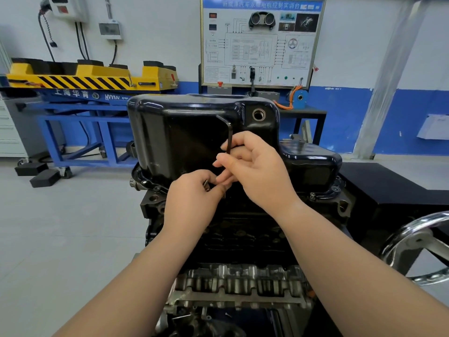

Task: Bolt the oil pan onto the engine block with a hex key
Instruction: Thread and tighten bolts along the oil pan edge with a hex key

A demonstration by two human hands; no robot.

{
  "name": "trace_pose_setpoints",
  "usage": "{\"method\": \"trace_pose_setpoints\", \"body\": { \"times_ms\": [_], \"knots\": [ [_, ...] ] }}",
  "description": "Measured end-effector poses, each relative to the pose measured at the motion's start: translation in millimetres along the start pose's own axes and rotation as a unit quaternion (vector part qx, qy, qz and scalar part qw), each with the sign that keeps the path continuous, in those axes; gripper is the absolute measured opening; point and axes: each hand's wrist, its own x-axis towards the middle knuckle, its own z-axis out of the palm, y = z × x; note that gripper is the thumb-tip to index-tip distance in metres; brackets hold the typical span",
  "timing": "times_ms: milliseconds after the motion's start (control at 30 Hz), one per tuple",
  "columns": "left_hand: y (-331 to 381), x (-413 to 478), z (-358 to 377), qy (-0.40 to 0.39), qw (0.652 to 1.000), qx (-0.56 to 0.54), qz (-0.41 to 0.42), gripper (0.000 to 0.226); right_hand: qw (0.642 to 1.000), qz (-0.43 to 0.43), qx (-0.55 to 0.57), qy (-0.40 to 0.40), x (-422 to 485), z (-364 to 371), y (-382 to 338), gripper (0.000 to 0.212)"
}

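A glossy black oil pan (184,132) sits upside-down on top of the dark engine block (243,234), filling the middle of the view. My right hand (257,171) grips the long arm of a black L-shaped hex key (228,132), which stands upright in front of the pan with its short arm pointing left at the top. My left hand (192,203) pinches a small metal bolt (207,186) at the pan's near flange, just below the right hand. The key's lower tip is hidden behind my fingers. Other bolts (313,196) sit along the flange.
A chrome handwheel (413,242) stands at the lower right beside a black bench (393,186). A blue and yellow lift stand (80,98) is at the back left, a wiring display board (261,42) behind the pan. Black blocks (43,177) lie on the grey floor.
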Motion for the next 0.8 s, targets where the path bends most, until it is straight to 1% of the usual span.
{"method": "trace_pose_setpoints", "body": {
  "times_ms": [67, 100, 267, 367, 433, 533, 567, 633, 700, 733, 800],
  "knots": [
    [-2, 2, -1, -0.01, 1.0, -0.015, -0.003, 0.03, 0.999, -0.002, -0.015, -0.029, -1, -2, -2, 0.023],
    [-4, 3, -2, -0.019, 1.0, -0.022, -0.005, 0.029, 0.999, -0.003, -0.023, -0.037, -1, -4, -4, 0.026],
    [-7, 9, -7, -0.07, 0.996, -0.052, -0.012, 0.019, 0.999, 0.002, -0.025, -0.025, 0, -6, -5, 0.02],
    [-6, 12, -10, -0.097, 0.994, -0.043, 0.016, 0.012, 0.999, 0.001, -0.031, -0.009, 3, -6, -3, 0.014],
    [-5, 12, -10, -0.096, 0.994, -0.018, 0.048, 0.009, 0.999, -0.004, -0.034, 0.004, 3, -5, -2, 0.015],
    [-3, 14, -11, -0.065, 0.994, -0.019, 0.084, 0.012, 0.999, -0.02, -0.044, 0.019, 3, -2, 1, 0.018],
    [-4, 15, -11, -0.059, 0.994, -0.026, 0.088, 0.015, 0.998, -0.022, -0.047, 0.026, 3, -2, 1, 0.018],
    [-6, 17, -12, -0.068, 0.993, -0.053, 0.076, 0.012, 0.998, -0.022, -0.059, 0.03, 2, -1, 2, 0.015],
    [-7, 19, -12, -0.093, 0.99, -0.085, 0.055, 0.009, 0.998, -0.018, -0.058, 0.007, 0, -2, 0, 0.005],
    [-7, 20, -13, -0.107, 0.989, -0.093, 0.051, 0.007, 0.999, -0.013, -0.051, -0.011, -1, -2, -2, 0.009],
    [-8, 21, -16, -0.132, 0.985, -0.095, 0.05, 0.007, 0.998, -0.005, -0.039, -0.046, -3, -4, -5, 0.024]
  ]
}}
